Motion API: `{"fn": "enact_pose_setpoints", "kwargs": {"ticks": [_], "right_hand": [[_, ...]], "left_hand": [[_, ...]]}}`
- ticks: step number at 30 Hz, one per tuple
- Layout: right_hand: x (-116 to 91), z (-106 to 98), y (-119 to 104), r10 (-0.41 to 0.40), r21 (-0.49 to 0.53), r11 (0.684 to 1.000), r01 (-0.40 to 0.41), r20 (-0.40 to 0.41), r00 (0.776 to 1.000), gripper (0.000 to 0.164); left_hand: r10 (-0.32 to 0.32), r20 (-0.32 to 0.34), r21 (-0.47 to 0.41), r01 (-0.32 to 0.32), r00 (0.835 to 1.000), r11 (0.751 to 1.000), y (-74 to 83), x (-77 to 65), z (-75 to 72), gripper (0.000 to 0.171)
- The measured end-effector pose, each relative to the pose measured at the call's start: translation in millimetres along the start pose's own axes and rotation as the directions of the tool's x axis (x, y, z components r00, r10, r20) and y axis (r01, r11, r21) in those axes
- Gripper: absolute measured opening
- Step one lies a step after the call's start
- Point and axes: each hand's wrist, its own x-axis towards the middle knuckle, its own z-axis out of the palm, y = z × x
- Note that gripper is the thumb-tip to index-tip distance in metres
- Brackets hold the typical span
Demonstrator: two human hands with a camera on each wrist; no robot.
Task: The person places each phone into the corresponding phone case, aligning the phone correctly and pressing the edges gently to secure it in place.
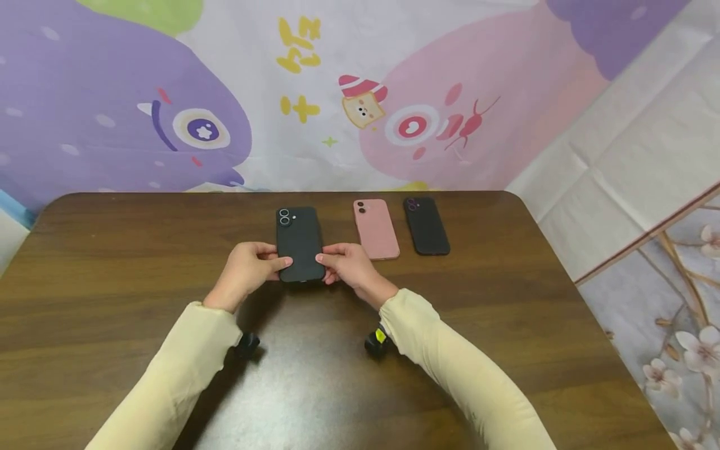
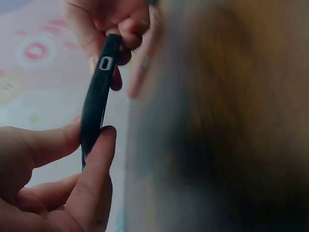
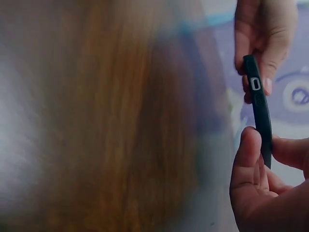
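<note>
A black phone in a black case (image 1: 300,239), back and two ringed camera lenses towards me, is held between both hands over the table. My left hand (image 1: 247,270) pinches its lower left edge, thumb on the back. On the opposite edge my right hand (image 1: 351,267) grips it the same way. Both wrist views show the phone's bottom edge, with a light-rimmed port opening (image 2: 105,63) and a row of small holes. Its screen side is mostly hidden. Just right of my right hand lies a pink phone (image 1: 377,230), camera side up.
Farther right, another black phone (image 1: 427,226) with purple-ringed lenses lies on the brown wooden table (image 1: 140,250). A cartoon-printed cloth (image 1: 315,150) hangs behind the table's back edge. Small black devices (image 1: 246,345) sit under both wrists. A flowered panel (image 1: 675,300) stands at the right.
</note>
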Motion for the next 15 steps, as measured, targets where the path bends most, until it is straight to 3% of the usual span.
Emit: {"fn": "enact_pose_setpoints", "kwargs": {"ticks": [6, 10, 15], "right_hand": [[31, 3, 4, 0.056, -0.046, 0.997, -0.06, -0.085, 0.995, 0.034], [43, 6, 3, 0.045, -0.09, 0.994, -0.058, -0.134, 0.99, 0.031], [50, 9, -5, -0.013, -0.255, 0.966, -0.042, -0.207, 0.978, 0.026]], "left_hand": [[-0.069, -0.05, 0.126, 0.075, 0.996, 0.989, -1.4, 30.4, 4.2, 0.049], [-0.074, -0.091, 0.172, 0.089, 0.993, 0.981, -3.6, 42.8, 5.2, 0.045], [-0.08, -0.118, 0.182, 0.101, 0.99, 0.978, -4.3, 53.1, 6.9, 0.046]]}}
